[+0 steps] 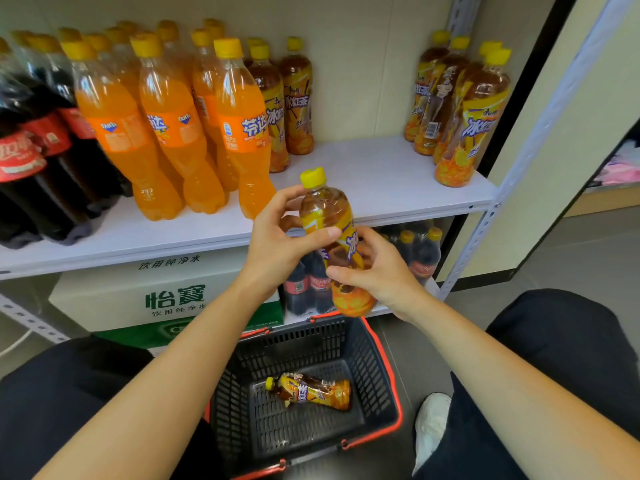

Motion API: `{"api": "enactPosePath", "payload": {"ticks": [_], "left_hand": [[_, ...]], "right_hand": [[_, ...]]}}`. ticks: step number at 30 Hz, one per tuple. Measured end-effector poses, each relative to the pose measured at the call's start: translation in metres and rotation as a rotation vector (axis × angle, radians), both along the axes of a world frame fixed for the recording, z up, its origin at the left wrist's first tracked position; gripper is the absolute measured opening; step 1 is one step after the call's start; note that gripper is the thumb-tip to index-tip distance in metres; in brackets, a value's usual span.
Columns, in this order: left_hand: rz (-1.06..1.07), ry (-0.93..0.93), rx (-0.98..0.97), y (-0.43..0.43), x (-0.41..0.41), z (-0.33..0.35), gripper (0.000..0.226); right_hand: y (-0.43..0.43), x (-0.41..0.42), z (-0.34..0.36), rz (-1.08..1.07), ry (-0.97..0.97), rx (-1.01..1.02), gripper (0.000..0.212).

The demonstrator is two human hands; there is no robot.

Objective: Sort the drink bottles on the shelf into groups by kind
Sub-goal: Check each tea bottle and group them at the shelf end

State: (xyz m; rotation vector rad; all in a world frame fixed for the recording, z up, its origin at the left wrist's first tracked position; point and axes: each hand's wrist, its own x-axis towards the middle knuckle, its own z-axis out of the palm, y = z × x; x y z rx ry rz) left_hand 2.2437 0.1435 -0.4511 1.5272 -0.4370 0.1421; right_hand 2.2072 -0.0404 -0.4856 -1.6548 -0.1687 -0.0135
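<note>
I hold an iced tea bottle with a yellow cap upright in front of the shelf edge. My left hand grips its upper body and my right hand grips its lower half. On the white shelf stand cola bottles at the left, orange soda bottles beside them, two iced tea bottles behind those, and several iced tea bottles at the far right. Another iced tea bottle lies on its side in the black basket below.
A white and green water carton and small cola bottles sit on the lower shelf. The metal shelf upright rises at the right. My knees flank the basket, and a white shoe is on the floor.
</note>
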Motion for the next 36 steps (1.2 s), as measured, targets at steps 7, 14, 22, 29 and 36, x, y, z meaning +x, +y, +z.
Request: {"api": "enactPosePath", "payload": {"ticks": [7, 14, 22, 29, 36], "left_hand": [[-0.094, -0.055, 0.009, 0.007, -0.005, 0.012, 0.042], [0.007, -0.436, 0.278, 0.017, -0.020, 0.022, 0.040], [0.112, -0.493, 0.287, 0.016, -0.025, 0.024, 0.006], [0.017, -0.394, 0.113, 0.020, -0.025, 0.023, 0.025], [0.087, -0.435, 0.154, 0.021, -0.018, 0.021, 0.020]], "right_hand": [[-0.006, -0.001, -0.008, -0.054, -0.103, -0.033, 0.061], [-0.016, 0.005, -0.015, -0.103, -0.245, -0.164, 0.070], [-0.020, 0.005, -0.021, -0.148, -0.303, -0.320, 0.074], [-0.018, 0.006, -0.016, -0.055, -0.239, -0.177, 0.066], [-0.019, 0.003, -0.008, 0.199, -0.059, -0.186, 0.048]]}}
